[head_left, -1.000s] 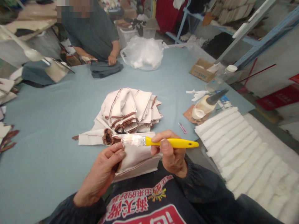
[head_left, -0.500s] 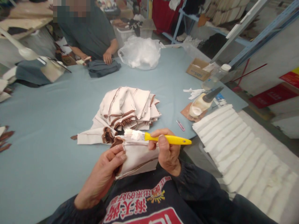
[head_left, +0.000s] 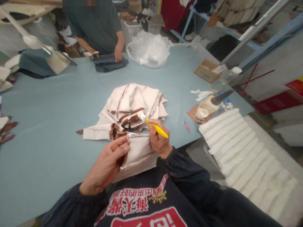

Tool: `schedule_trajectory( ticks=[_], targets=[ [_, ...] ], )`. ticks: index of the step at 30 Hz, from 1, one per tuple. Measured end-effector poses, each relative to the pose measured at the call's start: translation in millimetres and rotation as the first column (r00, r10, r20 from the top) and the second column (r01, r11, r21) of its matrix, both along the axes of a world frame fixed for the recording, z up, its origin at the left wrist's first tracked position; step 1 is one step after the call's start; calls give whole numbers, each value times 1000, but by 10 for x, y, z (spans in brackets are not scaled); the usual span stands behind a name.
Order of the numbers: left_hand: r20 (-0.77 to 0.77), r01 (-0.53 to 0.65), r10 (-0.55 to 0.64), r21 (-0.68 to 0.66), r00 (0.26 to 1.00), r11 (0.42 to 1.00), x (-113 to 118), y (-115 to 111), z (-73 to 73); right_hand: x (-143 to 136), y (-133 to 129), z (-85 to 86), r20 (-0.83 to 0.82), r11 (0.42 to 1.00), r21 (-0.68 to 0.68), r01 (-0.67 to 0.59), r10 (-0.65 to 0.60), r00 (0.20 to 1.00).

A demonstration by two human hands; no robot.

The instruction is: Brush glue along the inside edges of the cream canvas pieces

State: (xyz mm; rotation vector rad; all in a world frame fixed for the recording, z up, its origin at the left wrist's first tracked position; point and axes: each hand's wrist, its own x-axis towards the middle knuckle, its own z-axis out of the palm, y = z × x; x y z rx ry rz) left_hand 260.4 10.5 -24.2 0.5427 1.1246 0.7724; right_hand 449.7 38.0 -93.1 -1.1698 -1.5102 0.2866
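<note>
a cream cloth piece with dark seams and brown trim [head_left: 138,151] is held in front of the body, at the near side of the blue-grey covered desk [head_left: 59,104]. its left corner is pinched between thumb and fingers by the left hand [head_left: 106,160]; that grip is closed on the cloth, and the upper edge is turned upward, presumably so that the seam is kept stretched and exposed.

a flat brush with a yellow plastic handle [head_left: 161,130] is gripped by the right hand [head_left: 159,137], closed around the handle near the piece's upper right corner. whether the cloth is also touched by those fingers cannot be told. the white-coated bristles [head_left: 142,116] are pointed away from the body, in front of a fanned pile of similar cream pieces [head_left: 132,97], which is probably placed there for easy reach. a pale plastic container with a dark tapered end [head_left: 205,108] is set on a brown scrap [head_left: 193,115] to the right, likely so that the desk is shielded from drips.

half a second earlier, the brush was held almost level above the piece's upper edge, bristles toward the left hand; now it is slanted, with the handle end lowered toward the body. the left corner is still pinched as before.
</note>
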Motion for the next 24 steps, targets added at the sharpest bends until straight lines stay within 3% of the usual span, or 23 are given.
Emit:
schedule_trajectory(
  ticks=[3, 5, 7, 12, 16, 18, 21, 24],
  targets=[
    [-124, 144, -127, 143, 984, 979, -195, -17, -124, 16, 126, 57, -14, 998, -17, 68, -69, 998],
    [-281, 339, -269, 239, 921, 910, -322, -44, -221, 46, 213, 93, -25, 993, -44, 112, -113, 993],
    [-440, 485, -327, 317, 836, 815, -393, -78, -300, 65, 298, 111, -36, 990, -71, 123, -126, 991],
    [-618, 608, -237, 503, 750, 613, -337, -156, -339, 25, 347, 162, -40, 988, -131, 82, -88, 995],
    [-640, 653, -225, 578, 735, 489, -299, -225, -369, 0, 13, 409, -315, 981, -191, 33, -93, 944],
    [-660, 664, -189, 605, 727, 439, -304, -264, -425, 3, -219, 559, -466, 963, -260, -68, -63, 883],
    [-710, 682, -54, 649, 702, 337, -300, -303, -503, 11, -476, 693, -582, 896, -375, -238, -28, 813],
    [-743, 719, 81, 664, 664, 203, -271, -301, -515, 18, -567, 697, -634, 863, -423, -278, -62, 771]
  ],
)
